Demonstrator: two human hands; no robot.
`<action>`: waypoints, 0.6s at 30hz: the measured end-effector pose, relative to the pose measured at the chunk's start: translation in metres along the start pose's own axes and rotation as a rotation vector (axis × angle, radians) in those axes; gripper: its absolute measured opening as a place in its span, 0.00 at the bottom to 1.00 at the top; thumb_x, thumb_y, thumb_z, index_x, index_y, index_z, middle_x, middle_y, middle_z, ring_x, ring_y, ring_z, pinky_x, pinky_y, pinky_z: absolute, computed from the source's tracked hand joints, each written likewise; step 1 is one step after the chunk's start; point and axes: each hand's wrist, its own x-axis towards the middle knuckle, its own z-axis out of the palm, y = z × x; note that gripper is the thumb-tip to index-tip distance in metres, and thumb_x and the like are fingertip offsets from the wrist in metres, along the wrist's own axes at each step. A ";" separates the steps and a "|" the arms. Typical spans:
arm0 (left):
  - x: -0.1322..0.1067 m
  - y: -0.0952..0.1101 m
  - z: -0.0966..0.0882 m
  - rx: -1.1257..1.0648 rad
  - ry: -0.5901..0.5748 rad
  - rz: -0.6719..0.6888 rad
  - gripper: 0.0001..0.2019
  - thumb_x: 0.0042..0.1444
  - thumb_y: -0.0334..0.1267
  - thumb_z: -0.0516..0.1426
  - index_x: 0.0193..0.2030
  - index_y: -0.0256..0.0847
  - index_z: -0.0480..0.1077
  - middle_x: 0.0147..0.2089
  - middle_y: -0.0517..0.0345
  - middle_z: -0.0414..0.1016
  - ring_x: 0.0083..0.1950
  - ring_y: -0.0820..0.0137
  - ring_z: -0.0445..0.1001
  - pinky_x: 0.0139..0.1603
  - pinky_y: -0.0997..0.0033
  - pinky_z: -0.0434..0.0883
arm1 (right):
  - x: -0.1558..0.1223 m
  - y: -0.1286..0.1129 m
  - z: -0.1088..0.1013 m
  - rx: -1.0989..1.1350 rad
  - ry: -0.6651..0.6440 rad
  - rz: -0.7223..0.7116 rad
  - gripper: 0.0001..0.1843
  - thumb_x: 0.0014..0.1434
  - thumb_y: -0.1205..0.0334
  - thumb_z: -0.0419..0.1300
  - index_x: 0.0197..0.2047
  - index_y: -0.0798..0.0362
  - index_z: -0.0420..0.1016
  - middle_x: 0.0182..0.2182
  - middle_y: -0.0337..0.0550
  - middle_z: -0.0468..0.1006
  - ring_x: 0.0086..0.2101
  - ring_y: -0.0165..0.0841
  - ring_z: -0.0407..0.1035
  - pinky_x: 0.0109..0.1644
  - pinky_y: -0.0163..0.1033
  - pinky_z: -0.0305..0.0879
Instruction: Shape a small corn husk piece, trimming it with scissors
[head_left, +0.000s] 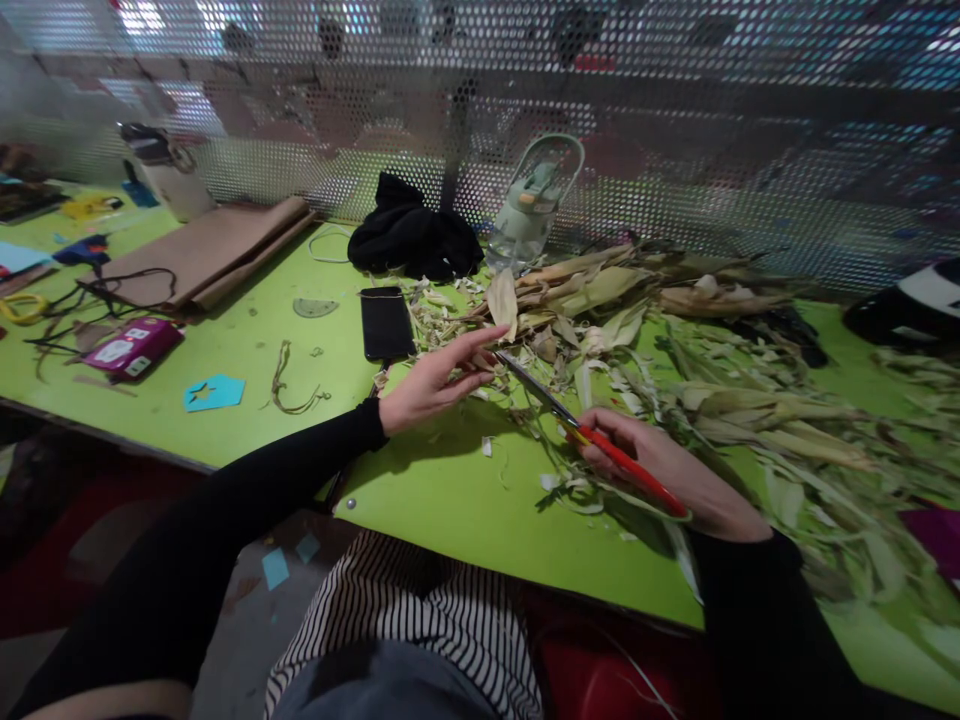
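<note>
- Clock positions are read from the scissors point(600, 443), with 12 o'clock toward the mesh point(322, 140).
- Right hand point(675, 465): grip clasped around the red handles of the scissors, which are held above the green surface point(465, 512), blades toward 10 o'clock.
- Left hand point(439, 385): between 9 and 10 o'clock, index finger extended beside the blade tips. The fingertip meets the lower end of a pale husk point(501, 298); whether this grip has closed on it cannot be told.
- Pale husk: near 11 o'clock, at the near-left edge of the pile point(615, 285), which lies at 12.
- Loose strips point(795, 425): 3 o'clock.
- Bottle point(527, 200): 11 o'clock, upright behind the pile.
- Phone point(386, 325): 10 o'clock, flat.
- Blue tag point(217, 394): 9 o'clock.
</note>
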 end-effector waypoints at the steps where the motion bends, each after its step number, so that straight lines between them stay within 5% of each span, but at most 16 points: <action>1: 0.000 0.000 0.000 -0.004 0.001 -0.003 0.25 0.66 0.33 0.56 0.69 0.41 0.61 0.50 0.50 0.76 0.48 0.70 0.75 0.52 0.67 0.74 | 0.000 0.000 0.000 -0.001 0.001 0.004 0.26 0.50 0.36 0.68 0.35 0.49 0.67 0.24 0.32 0.63 0.24 0.27 0.56 0.27 0.35 0.54; 18: 0.001 0.001 0.001 -0.146 0.023 -0.082 0.23 0.67 0.40 0.56 0.68 0.44 0.62 0.56 0.49 0.74 0.45 0.72 0.72 0.50 0.68 0.72 | 0.004 0.010 -0.003 0.089 -0.011 0.010 0.26 0.47 0.40 0.71 0.34 0.49 0.67 0.22 0.30 0.63 0.22 0.25 0.56 0.25 0.34 0.54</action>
